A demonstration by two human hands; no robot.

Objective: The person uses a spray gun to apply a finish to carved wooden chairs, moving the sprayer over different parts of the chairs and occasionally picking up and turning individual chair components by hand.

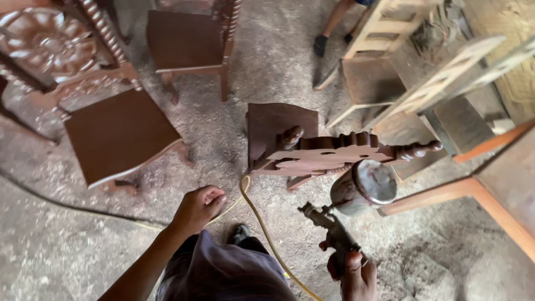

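Nearest the lens is the person's grey-violet cloth top [234,273], with a dark shoe [241,233] showing just beyond it on the dusty concrete floor [67,245].

Their right hand [356,276] is wrapped around the grip of a grimy metal spray gun [334,234], fingers closed on the handle. The gun's body slants up and to the left, and its round, stain-smeared metal paint cup [365,187] sits on top, lid towards the camera. A thin yellow air hose [262,228] curves over the floor between the two hands and runs up to the foot of the chair ahead.

Their left hand [198,207] hangs free at the end of an outstretched bare forearm, fingers curled loosely inwards and holding nothing. It hovers above the floor, close to the hose but not touching it.

Just beyond the spray gun stands a dark brown stained wooden chair with a carved, turned backrest [312,150], seen from above, its top rail with knobbed finials pointing right and its flat seat to the left. The paint cup overlaps its backrest in the view.

Further left stands a second brown carved chair with a broad flat seat [120,134], and behind it a third brown chair with a twisted post [189,42]. At the upper right are pale unfinished wooden chair frames [429,72] leaning together, beside an orange-brown wooden table edge [490,195]. Another person's bare legs in dark shoes [329,33] stand at the top.
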